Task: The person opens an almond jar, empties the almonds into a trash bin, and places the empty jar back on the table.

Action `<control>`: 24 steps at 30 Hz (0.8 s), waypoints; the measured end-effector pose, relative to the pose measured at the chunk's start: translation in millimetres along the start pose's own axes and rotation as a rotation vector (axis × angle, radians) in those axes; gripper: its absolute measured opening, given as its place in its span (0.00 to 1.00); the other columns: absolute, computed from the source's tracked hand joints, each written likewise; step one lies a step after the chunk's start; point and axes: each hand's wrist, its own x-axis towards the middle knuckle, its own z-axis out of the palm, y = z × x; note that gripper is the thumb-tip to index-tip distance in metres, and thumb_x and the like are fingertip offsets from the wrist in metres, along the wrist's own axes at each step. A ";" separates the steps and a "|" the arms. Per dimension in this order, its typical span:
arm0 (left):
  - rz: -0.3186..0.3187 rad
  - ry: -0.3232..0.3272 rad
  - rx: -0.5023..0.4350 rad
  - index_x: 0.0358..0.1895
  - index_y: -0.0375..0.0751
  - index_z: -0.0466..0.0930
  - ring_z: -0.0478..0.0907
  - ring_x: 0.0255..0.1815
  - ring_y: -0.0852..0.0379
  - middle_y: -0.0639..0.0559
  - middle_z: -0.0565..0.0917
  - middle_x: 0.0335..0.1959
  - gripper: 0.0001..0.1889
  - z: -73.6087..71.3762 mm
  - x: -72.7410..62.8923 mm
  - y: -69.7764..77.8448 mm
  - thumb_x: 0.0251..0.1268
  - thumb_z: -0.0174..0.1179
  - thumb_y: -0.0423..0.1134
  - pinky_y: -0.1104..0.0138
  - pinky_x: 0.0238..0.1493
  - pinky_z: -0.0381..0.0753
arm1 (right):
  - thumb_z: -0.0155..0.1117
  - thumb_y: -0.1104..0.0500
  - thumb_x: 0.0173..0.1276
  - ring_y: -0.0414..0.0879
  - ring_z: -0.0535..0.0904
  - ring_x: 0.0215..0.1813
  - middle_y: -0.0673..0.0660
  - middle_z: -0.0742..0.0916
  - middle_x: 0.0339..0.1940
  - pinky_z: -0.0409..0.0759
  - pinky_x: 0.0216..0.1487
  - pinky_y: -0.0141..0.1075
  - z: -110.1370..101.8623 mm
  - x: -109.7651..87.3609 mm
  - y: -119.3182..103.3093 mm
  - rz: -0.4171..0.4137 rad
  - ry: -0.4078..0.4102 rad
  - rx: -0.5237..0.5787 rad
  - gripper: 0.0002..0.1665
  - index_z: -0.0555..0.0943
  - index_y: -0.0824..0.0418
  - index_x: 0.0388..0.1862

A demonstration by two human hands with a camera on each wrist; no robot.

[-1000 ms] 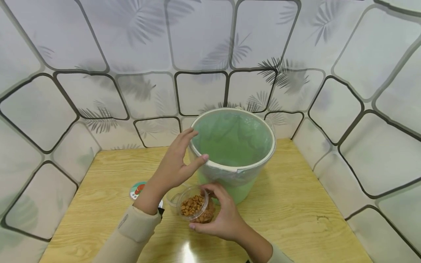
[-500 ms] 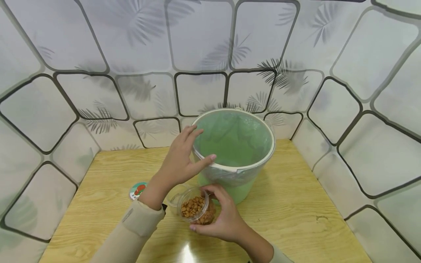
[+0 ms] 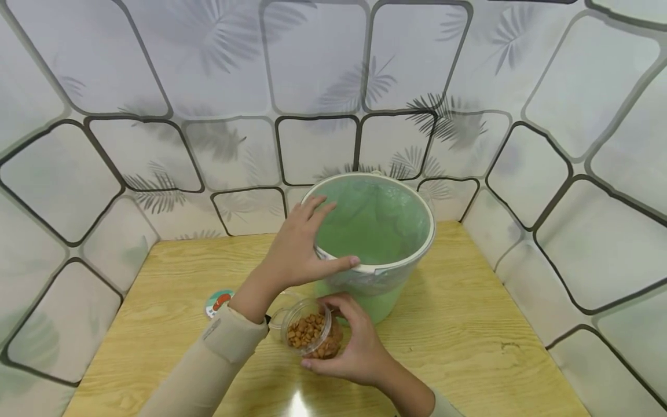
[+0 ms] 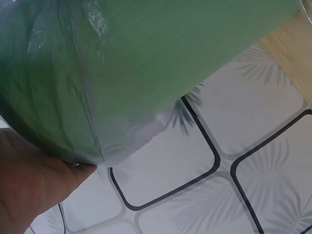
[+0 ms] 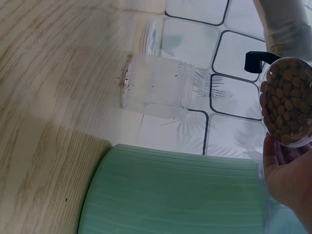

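My right hand [image 3: 351,341] holds a clear round jar [image 3: 312,329], its open mouth tilted toward the left. Small brown kibble pieces [image 3: 304,332] fill much of it; through the jar's base they also show in the right wrist view. At the near left rim of a light green bin [image 3: 383,304] is my left hand [image 3: 299,246], fingers and thumb spread, the thumb lying across the front rim. The left wrist view shows part of that hand [image 4: 36,178] against the edge of the clear plastic bag [image 4: 87,112] lining the bin. Nothing is gripped in it.
A second clear jar [image 5: 156,87], with a few crumbs inside, stands on the wooden table [image 3: 469,324] beside the bin. A round disc with a red picture [image 3: 219,302] lies left of my left forearm. Patterned walls [image 3: 318,145] close in the back and sides.
The left hand has slid to the right, so its fingers and thumb reach further over the bin's rim. The right hand and the kibble jar have hardly moved.
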 end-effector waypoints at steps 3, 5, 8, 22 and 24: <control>0.022 -0.018 0.032 0.82 0.45 0.66 0.62 0.84 0.39 0.41 0.66 0.82 0.57 0.4 5.1 2.5 0.54 0.68 0.76 0.34 0.82 0.57 | 0.90 0.46 0.51 0.51 0.81 0.60 0.49 0.82 0.60 0.85 0.62 0.40 -0.4 -0.6 -0.3 0.004 -0.004 0.008 0.49 0.75 0.54 0.69; 0.032 -0.030 0.049 0.82 0.46 0.65 0.62 0.84 0.41 0.42 0.66 0.82 0.57 0.1 8.7 4.1 0.54 0.67 0.78 0.34 0.83 0.54 | 0.90 0.46 0.51 0.51 0.81 0.60 0.49 0.82 0.60 0.85 0.62 0.40 0.1 -0.6 -0.4 0.002 0.000 0.009 0.49 0.76 0.54 0.68; 0.032 -0.043 0.064 0.83 0.49 0.65 0.61 0.85 0.41 0.43 0.65 0.83 0.57 -0.6 13.7 5.3 0.54 0.66 0.79 0.33 0.82 0.53 | 0.91 0.46 0.50 0.51 0.82 0.59 0.49 0.83 0.60 0.85 0.62 0.40 1.5 -0.1 -0.7 -0.002 0.003 0.012 0.48 0.76 0.53 0.68; -0.002 -0.181 0.196 0.86 0.59 0.57 0.40 0.90 0.36 0.41 0.57 0.87 0.59 1.0 17.7 5.9 0.53 0.57 0.85 0.32 0.85 0.42 | 0.92 0.50 0.48 0.51 0.81 0.62 0.52 0.83 0.62 0.84 0.66 0.42 -4.3 -2.1 -5.2 -0.011 -0.014 0.064 0.52 0.75 0.56 0.70; -0.007 -0.191 0.205 0.87 0.60 0.56 0.39 0.90 0.36 0.41 0.56 0.88 0.59 0.9 17.6 6.2 0.53 0.57 0.85 0.32 0.84 0.42 | 0.93 0.51 0.47 0.50 0.81 0.63 0.54 0.83 0.62 0.84 0.67 0.42 -6.5 -3.1 -5.0 -0.021 -0.010 0.068 0.53 0.75 0.56 0.71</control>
